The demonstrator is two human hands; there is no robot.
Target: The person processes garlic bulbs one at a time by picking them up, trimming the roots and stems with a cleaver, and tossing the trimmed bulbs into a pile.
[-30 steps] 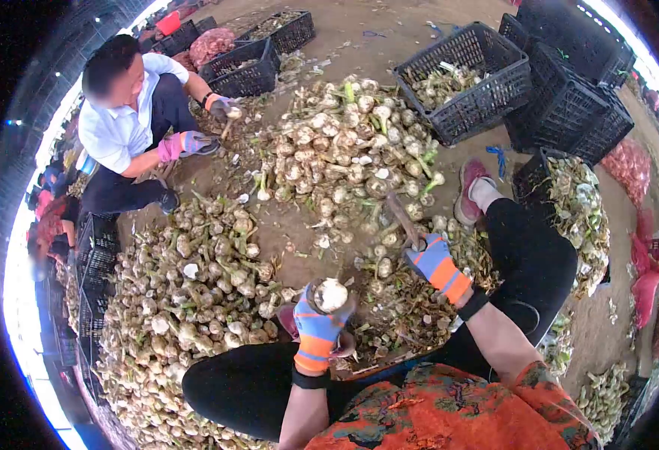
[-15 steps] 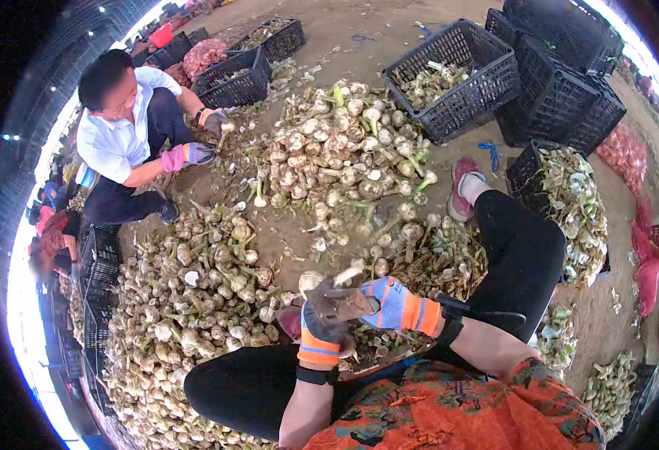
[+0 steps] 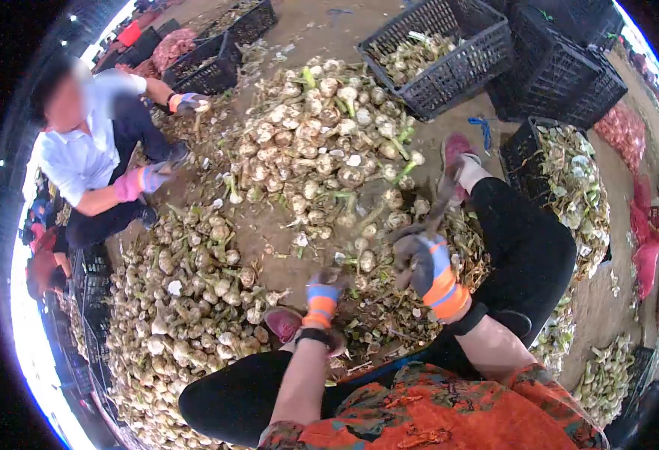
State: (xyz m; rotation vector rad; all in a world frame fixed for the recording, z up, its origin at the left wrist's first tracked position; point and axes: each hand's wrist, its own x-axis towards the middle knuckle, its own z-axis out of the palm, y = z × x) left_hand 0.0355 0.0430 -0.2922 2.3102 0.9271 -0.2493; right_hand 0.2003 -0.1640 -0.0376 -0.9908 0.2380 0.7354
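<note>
My right hand [image 3: 431,270], in a blue, orange and grey work glove, is closed around a knife [image 3: 442,208] whose dark blade points up and away. It hangs over a heap of stems and trimmings [image 3: 389,315] between my legs. My left hand [image 3: 325,291], gloved alike, is low at the near edge of the big garlic pile [image 3: 329,142]. Its dark fingertips are smeared and partly hidden, close to a few garlic bulbs [image 3: 365,261]. To its left spreads another large heap of garlic bulbs [image 3: 187,300].
A person [image 3: 97,142] in gloves squats at the far left, one hand holding a bulb. Black crates [image 3: 449,67] stand at the back right, some with trimmings inside. Red net sacks [image 3: 622,139] lie on the right. My shoe [image 3: 457,154] rests beside the garlic pile.
My hands have moved apart: the right went up and right with the knife, the left forward. The stemmed garlic bulb has left my left hand. The other person's hands have also spread apart.
</note>
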